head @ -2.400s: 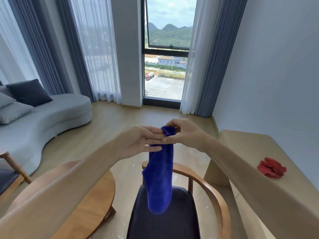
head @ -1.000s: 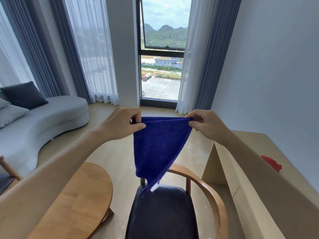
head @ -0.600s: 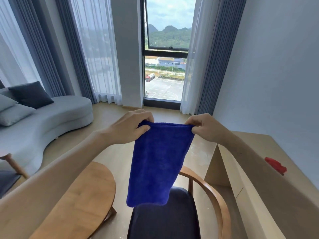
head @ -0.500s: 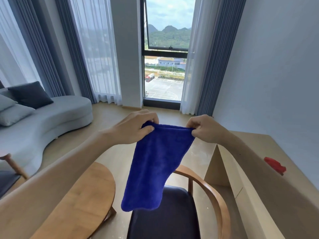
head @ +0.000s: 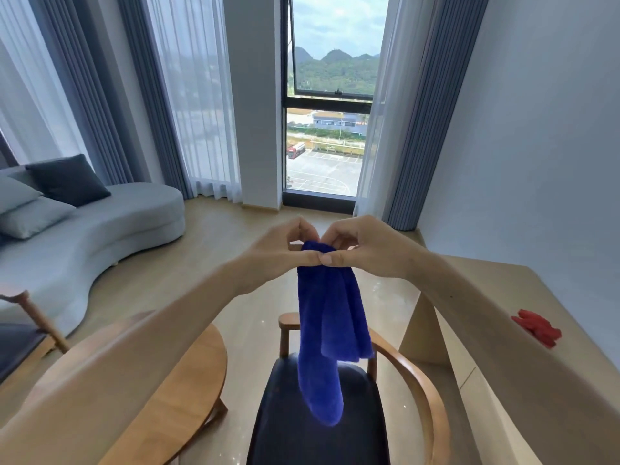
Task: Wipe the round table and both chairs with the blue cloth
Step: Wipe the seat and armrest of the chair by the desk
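I brought my left hand [head: 285, 253] and right hand [head: 362, 250] together, both pinching the blue cloth [head: 330, 317] folded and hanging above the near chair [head: 419, 391], round tabletop [head: 188, 380] at left, so wiping looked imminent.

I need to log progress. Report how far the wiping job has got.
Done: nothing shows as wiped. In hand: the left hand and right hand pinch the top of the cloth, which hangs bunched in the air above the near chair, touching no furniture. Left: the table, this chair and the second chair at the left edge.
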Action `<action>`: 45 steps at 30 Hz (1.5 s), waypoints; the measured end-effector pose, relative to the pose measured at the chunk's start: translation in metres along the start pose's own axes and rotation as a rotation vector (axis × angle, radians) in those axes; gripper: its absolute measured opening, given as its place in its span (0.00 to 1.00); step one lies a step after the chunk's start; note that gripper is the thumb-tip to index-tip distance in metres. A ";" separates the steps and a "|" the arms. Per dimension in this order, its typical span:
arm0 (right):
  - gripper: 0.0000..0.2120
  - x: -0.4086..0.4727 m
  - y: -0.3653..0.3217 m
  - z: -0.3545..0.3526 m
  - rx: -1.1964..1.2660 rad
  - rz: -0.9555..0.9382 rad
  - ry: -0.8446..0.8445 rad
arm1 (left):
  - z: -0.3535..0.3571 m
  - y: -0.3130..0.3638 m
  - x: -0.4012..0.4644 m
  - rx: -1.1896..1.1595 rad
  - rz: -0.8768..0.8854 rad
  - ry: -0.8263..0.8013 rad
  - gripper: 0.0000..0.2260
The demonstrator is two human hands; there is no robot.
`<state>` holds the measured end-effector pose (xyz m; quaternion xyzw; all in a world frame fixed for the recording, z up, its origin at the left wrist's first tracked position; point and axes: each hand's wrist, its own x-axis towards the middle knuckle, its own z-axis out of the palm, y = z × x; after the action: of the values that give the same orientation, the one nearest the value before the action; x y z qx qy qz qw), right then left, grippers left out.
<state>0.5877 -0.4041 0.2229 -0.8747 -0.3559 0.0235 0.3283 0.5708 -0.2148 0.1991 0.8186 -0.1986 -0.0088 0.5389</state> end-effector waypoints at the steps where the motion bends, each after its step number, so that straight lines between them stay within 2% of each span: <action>1: 0.08 0.000 -0.002 0.000 -0.007 -0.018 0.001 | 0.000 -0.003 -0.003 -0.094 -0.001 -0.037 0.09; 4: 0.06 -0.004 -0.003 -0.004 -0.029 -0.021 0.055 | 0.001 -0.018 -0.010 -0.247 -0.019 -0.148 0.14; 6: 0.07 -0.009 -0.002 -0.010 0.020 0.019 0.117 | 0.006 -0.031 -0.012 -0.149 -0.028 -0.166 0.15; 10: 0.07 -0.016 -0.002 -0.026 0.148 0.047 0.221 | 0.018 -0.062 -0.017 -0.023 -0.045 -0.163 0.05; 14: 0.06 -0.022 0.000 -0.038 0.203 0.045 0.311 | 0.026 -0.080 -0.022 0.053 -0.073 -0.199 0.06; 18: 0.06 -0.024 0.004 -0.041 0.204 0.057 0.355 | 0.027 -0.086 -0.021 0.138 -0.089 -0.133 0.06; 21: 0.05 -0.027 0.012 -0.042 0.151 0.091 0.391 | 0.017 -0.083 -0.017 0.325 -0.072 -0.024 0.03; 24: 0.05 -0.033 0.024 -0.040 0.073 0.147 0.439 | 0.001 -0.072 -0.011 0.480 -0.038 0.105 0.06; 29: 0.10 -0.045 0.034 -0.028 0.062 0.142 0.348 | -0.022 -0.055 0.003 0.619 -0.030 0.230 0.05; 33: 0.07 -0.055 0.037 -0.020 0.198 -0.012 -0.016 | -0.039 -0.038 0.012 0.603 -0.051 0.292 0.06; 35: 0.07 -0.056 0.039 -0.019 0.257 -0.047 -0.102 | -0.045 -0.032 0.015 0.536 -0.051 0.252 0.07; 39: 0.08 -0.046 0.045 -0.013 0.198 -0.006 0.016 | -0.045 -0.027 0.013 0.481 -0.021 0.117 0.12; 45: 0.06 -0.026 0.063 0.018 0.043 0.116 0.097 | -0.049 -0.017 0.006 0.454 0.055 0.065 0.12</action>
<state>0.6015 -0.4445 0.1664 -0.8866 -0.2877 0.0076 0.3621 0.5934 -0.1683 0.2054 0.9130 -0.2002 0.0770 0.3470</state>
